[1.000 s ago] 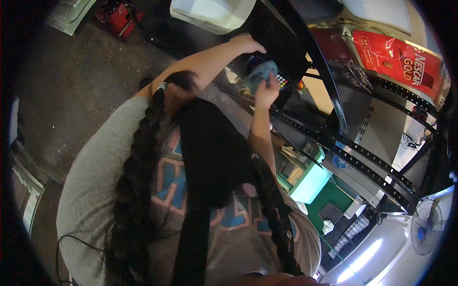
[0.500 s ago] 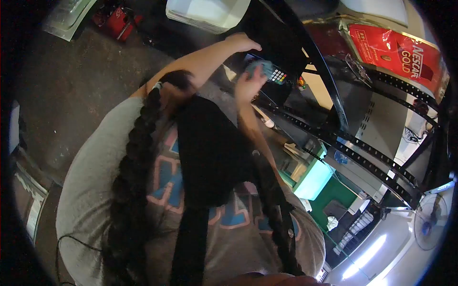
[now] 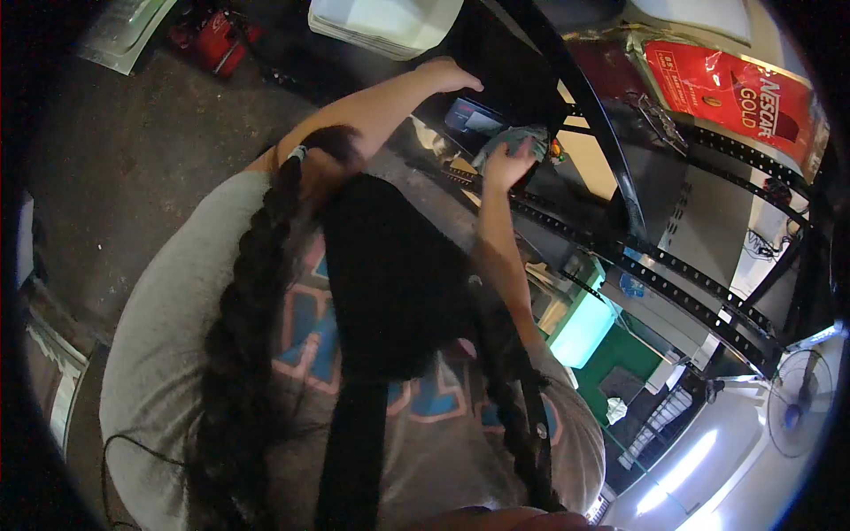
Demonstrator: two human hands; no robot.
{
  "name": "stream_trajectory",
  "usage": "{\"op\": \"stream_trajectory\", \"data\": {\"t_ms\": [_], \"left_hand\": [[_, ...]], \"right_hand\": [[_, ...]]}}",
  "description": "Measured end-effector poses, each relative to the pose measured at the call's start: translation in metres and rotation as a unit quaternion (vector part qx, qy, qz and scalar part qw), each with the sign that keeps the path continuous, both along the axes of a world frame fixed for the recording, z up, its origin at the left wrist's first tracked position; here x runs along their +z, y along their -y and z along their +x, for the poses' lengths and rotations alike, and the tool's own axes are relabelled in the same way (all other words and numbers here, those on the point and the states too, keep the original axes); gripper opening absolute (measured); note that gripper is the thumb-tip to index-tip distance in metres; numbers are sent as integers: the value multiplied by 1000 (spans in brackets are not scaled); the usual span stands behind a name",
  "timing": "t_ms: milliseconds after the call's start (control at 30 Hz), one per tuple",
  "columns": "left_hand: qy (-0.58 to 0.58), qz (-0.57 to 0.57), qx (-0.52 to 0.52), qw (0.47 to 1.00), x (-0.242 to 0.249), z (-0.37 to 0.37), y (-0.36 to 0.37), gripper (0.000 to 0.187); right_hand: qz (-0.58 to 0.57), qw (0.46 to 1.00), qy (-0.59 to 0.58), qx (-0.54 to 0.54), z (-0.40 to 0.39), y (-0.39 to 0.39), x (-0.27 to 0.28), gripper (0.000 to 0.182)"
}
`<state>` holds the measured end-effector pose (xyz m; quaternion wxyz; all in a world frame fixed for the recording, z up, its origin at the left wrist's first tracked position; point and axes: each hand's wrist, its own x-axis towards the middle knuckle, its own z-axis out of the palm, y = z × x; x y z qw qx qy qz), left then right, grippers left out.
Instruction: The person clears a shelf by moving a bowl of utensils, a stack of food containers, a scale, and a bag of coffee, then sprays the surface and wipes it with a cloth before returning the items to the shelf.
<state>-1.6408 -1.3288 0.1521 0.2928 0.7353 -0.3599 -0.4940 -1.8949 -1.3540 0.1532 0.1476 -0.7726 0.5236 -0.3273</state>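
My right hand [image 3: 512, 165] presses a grey-blue cloth [image 3: 496, 147] against a dark device with a small lit screen [image 3: 474, 117]. The cloth and hand cover the device's keypad. Up and to the left, my left hand [image 3: 450, 76] rests at a black surface beside the device. One digit points right, while its other fingers are hidden, so its grip does not show. A pale, crumpled-looking item [image 3: 430, 139] lies left of the screen.
White stacked trays [image 3: 385, 31] stand above my left hand. Black perforated metal shelving [image 3: 611, 252] runs along the right, with a red Nescafé Gold bag [image 3: 735, 102] on it. A red object [image 3: 221, 44] sits on the dark floor [image 3: 133, 168]. A fan [image 3: 797, 407] is at far right.
My right hand has moved right with the cloth, from beside the screen onto the keypad. The screen now shows more fully. My left hand has stayed in place.
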Motion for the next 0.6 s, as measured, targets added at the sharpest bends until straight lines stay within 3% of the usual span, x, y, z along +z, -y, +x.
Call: {"op": "stream_trajectory", "data": {"t_ms": [33, 67, 100, 267, 300, 333, 367, 433, 500, 567, 600], "left_hand": [[6, 3, 1, 1000, 4, 1, -2, 112], [12, 7, 3, 1000, 7, 2, -5, 112], [13, 7, 4, 1000, 9, 4, -6, 112], [-59, -26, -2, 998, 24, 13, -17, 111], [-59, -28, -5, 998, 16, 9, -12, 111], [-23, -31, 34, 999, 8, 5, -5, 94], [12, -33, 75, 997, 1, 4, -1, 78], [-3, -11, 62, 998, 13, 3, -5, 78], [-19, 13, 55, 998, 19, 11, -9, 77], [-47, -23, 26, 998, 20, 10, -12, 98], [-48, -21, 12, 999, 24, 12, -14, 97]], "right_hand": [[-8, 999, -35, -35, 16, -9, -5, 56], [14, 997, 73, 3, 30, -20, -19, 58], [-94, 993, -40, 56, 43, -40, -20, 57], [10, 989, -41, 140, 76, -80, 0, 53], [23, 972, -92, 215, 74, -77, 9, 44], [35, 946, -142, 289, 72, -73, 19, 37], [33, 946, -143, 289, 66, -68, 25, 37], [116, 905, -90, 398, 50, -62, 37, 25], [56, 924, -45, 375, 52, -62, 72, 34], [37, 949, -47, 310, 56, -58, 88, 34], [35, 951, -48, 304, 60, -51, 76, 34]]}}
